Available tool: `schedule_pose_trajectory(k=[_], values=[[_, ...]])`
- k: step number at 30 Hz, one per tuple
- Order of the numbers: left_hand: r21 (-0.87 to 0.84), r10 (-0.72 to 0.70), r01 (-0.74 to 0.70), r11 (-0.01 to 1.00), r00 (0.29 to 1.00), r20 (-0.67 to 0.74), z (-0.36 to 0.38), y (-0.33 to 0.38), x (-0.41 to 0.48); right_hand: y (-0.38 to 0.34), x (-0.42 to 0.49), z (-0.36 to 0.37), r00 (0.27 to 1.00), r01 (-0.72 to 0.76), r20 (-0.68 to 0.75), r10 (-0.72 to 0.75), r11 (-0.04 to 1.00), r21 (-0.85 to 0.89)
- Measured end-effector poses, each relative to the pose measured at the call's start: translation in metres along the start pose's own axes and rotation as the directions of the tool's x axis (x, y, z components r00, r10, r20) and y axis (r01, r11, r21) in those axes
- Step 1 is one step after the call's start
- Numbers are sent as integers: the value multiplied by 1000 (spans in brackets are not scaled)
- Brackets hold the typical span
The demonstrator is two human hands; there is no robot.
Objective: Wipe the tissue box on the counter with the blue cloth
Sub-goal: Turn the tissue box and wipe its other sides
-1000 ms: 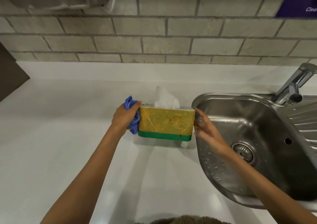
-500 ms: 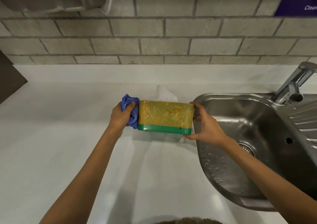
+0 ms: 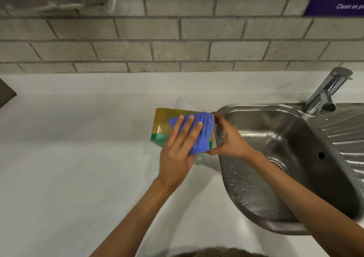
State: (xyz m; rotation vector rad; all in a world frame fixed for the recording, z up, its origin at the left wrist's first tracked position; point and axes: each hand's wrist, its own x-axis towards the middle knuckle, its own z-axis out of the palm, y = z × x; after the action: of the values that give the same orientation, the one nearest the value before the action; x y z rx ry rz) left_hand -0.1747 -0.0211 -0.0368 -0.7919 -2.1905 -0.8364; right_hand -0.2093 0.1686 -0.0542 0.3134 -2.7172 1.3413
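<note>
The yellow tissue box point(image 3: 162, 121) with a green base band is tipped back on the white counter point(image 3: 78, 158), its long front face turned up toward me. A white tissue point(image 3: 182, 103) pokes out behind it. My left hand point(image 3: 178, 146) presses the blue cloth point(image 3: 201, 132) flat against the right part of that face, fingers spread over the cloth. My right hand point(image 3: 229, 138) grips the box's right end, thumb low and fingers at the top corner. The cloth and hands hide the box's right half.
A steel sink point(image 3: 275, 158) with water drops lies just right of the box, its tap point(image 3: 329, 91) at the back right. A grey brick wall point(image 3: 177, 30) runs behind the counter. A dark object point(image 3: 6, 94) juts in at the far left edge.
My left hand moved the blue cloth from the box's left end across onto its front face. The box tipped further back, and my right hand closed around its right end.
</note>
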Motion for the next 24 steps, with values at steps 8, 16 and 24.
schedule_pose_trajectory(k=[8,16,24], values=[[261,123,-202,944,949,291,19,-11,-22,-1,1,0,998,61,14,-61,998,-1],[220,-150,128,967,985,83,-1,-32,-22,-1,2,5,998,70,5,-70,997,22],[328,-89,39,944,987,137,1,-35,-23,-2,-1,3,997,82,-6,-82,997,14]])
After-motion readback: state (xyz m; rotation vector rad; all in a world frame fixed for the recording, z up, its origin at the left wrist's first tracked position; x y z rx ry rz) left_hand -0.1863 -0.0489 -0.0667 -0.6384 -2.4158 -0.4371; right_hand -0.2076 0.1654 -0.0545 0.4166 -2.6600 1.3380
